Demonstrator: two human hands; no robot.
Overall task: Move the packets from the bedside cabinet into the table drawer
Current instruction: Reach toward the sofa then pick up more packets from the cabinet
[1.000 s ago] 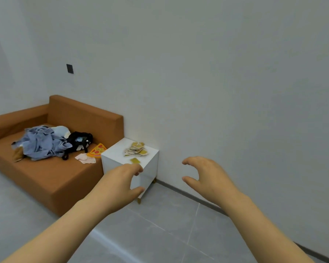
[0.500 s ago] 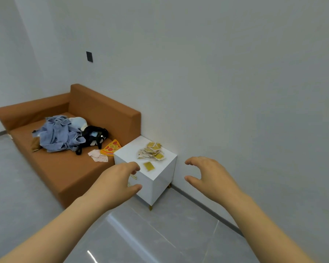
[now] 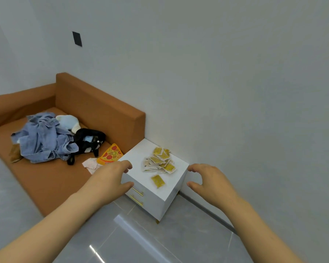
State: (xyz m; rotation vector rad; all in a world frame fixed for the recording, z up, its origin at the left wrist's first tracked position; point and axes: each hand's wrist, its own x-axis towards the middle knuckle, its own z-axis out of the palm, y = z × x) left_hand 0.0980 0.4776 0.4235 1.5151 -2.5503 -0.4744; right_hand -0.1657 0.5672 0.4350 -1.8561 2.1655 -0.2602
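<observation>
A white bedside cabinet (image 3: 139, 158) with two gold drawer handles stands against the wall beside a sofa. On its top lies a pile of several yellow and white packets (image 3: 159, 161), and one yellow packet (image 3: 157, 181) lies apart nearer the front corner. My left hand (image 3: 110, 179) hovers in front of the cabinet's left front corner, fingers loosely curled, holding nothing. My right hand (image 3: 209, 182) hovers to the right of the cabinet, fingers loosely curled and empty. No table drawer is in view.
A brown sofa (image 3: 95, 107) stands left of the cabinet, carrying blue clothes (image 3: 44, 139), a black bag (image 3: 87, 141), a pizza-slice toy (image 3: 110, 154) and a pink cloth (image 3: 90, 164). A white wall runs behind. Grey floor tiles (image 3: 150, 240) lie below.
The cabinet and packets have grown larger and closer in view. Both hands stay raised and empty, now level with the cabinet's top on either side.
</observation>
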